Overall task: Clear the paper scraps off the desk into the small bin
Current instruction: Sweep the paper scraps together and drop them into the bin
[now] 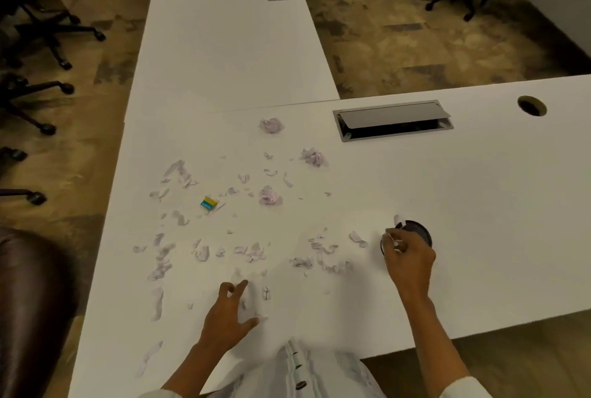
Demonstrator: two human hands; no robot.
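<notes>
Scraps (204,250) litter the middle and lower left of the white desk (479,180), with three crumpled balls (269,195) further up and a small blue-and-yellow item (209,203) among them. The small dark bin (415,231) sits right of centre, mostly hidden under the right hand (407,255).

That hand hovers over the bin's rim, fingers curled together and pinching a few white bits. To do this drop well, I judge the fingers should part only once they are squarely above the opening, since such light paper drifts easily.

The left hand (228,311) rests near the lower centre with fingers spread apart, touching the desk beside more scraps; whether it traps any beneath it I cannot tell. Most of the clearing looks undone.
</notes>
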